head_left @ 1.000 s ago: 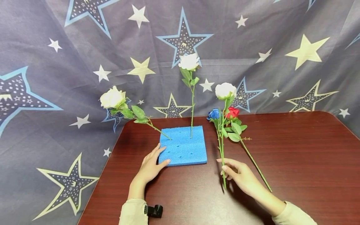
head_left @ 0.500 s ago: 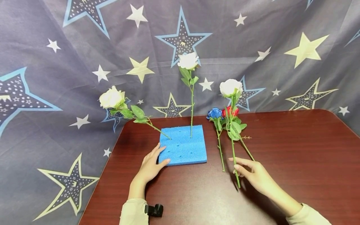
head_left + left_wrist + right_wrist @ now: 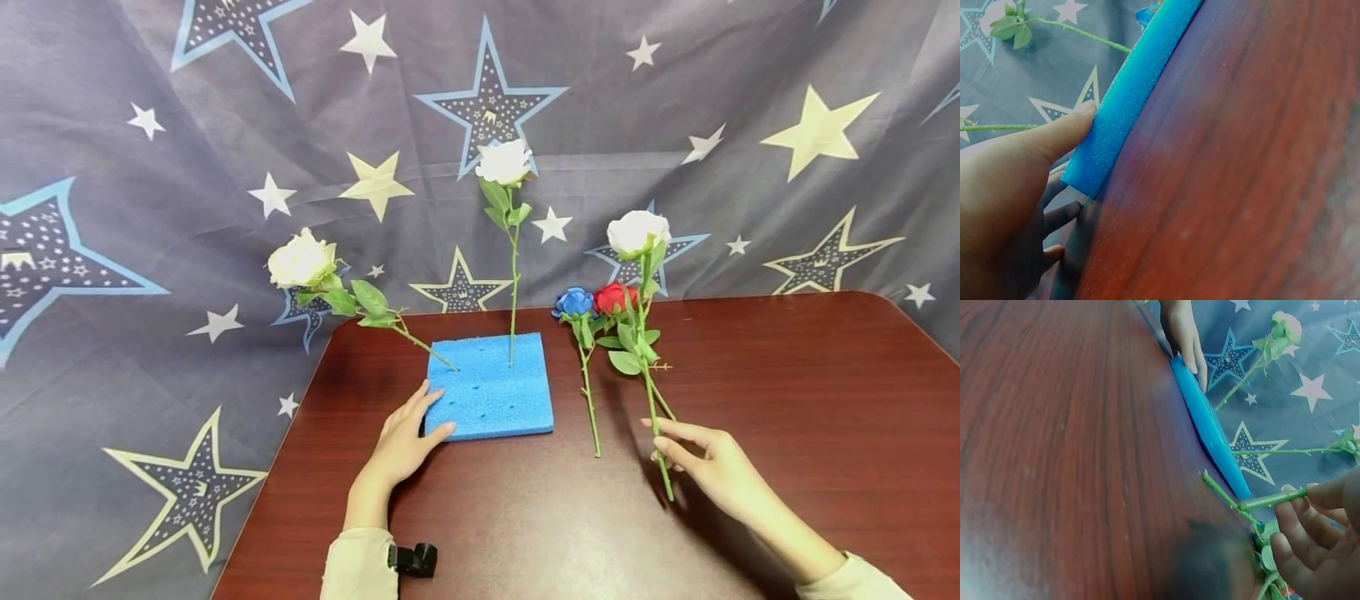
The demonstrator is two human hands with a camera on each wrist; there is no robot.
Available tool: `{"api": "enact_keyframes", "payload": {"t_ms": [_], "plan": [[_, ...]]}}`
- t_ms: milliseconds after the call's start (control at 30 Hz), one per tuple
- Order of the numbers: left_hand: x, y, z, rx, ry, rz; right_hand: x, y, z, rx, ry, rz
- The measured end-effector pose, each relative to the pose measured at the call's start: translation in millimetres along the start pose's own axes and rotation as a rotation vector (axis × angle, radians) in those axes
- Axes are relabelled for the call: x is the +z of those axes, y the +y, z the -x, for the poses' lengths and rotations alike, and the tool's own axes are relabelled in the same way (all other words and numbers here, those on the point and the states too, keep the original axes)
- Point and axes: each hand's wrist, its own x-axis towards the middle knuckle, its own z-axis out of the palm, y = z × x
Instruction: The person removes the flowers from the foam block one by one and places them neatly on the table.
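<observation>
My right hand (image 3: 720, 471) pinches the lower stem of a white rose (image 3: 639, 233) between thumb and fingers. The rose stands nearly upright above the table, and its cut stem end (image 3: 1272, 499) shows in the right wrist view. My left hand (image 3: 401, 442) rests at the near left corner of a blue foam block (image 3: 495, 417), fingers extended along its left side and thumb touching the front edge. Two roses stand in the block: a leaning cream one (image 3: 302, 260) and an upright white one (image 3: 504, 162). Several small holes show in the foam's top.
A blue rose (image 3: 575, 302) and a red rose (image 3: 615, 297) lie on the brown table (image 3: 810, 400) right of the block. The held stem partly covers the red one's stem. A star-patterned cloth (image 3: 225, 125) hangs behind the table.
My right hand has carried the white rose to the right, away from the blue rose and across the red rose's stem. The left hand and foam block have stayed in place.
</observation>
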Motion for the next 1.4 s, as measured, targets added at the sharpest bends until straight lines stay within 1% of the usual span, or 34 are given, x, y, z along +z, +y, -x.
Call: {"api": "enact_keyframes", "payload": {"t_ms": [267, 500, 733, 1100, 1267, 1400], "plan": [[-0.9, 1.4, 0.1, 0.001, -0.012, 0.006, -17.5, 4.5, 1.8, 0.049, 0.051, 0.039], [-0.2, 0.4, -1.1, 0.003, -0.009, 0.003, -31.0, 10.2, 1.1, 0.093, 0.061, 0.015], [0.2, -0.2, -0.9, 0.008, -0.004, 0.001, -42.9, 15.9, 5.7, 0.116, 0.068, -0.008], [0.0, 0.3, -0.3, 0.003, -0.005, -0.004, -59.4, 31.2, 10.6, 0.131, 0.091, 0.087], [0.2, 0.0, -0.6, 0.001, -0.003, -0.009, -65.6, 37.1, 13.7, 0.167, 0.088, 0.159], [0.6, -0.6, -1.0, 0.001, 0.000, -0.012, -70.4, 42.3, 16.8, 0.163, 0.083, 0.179]]}}
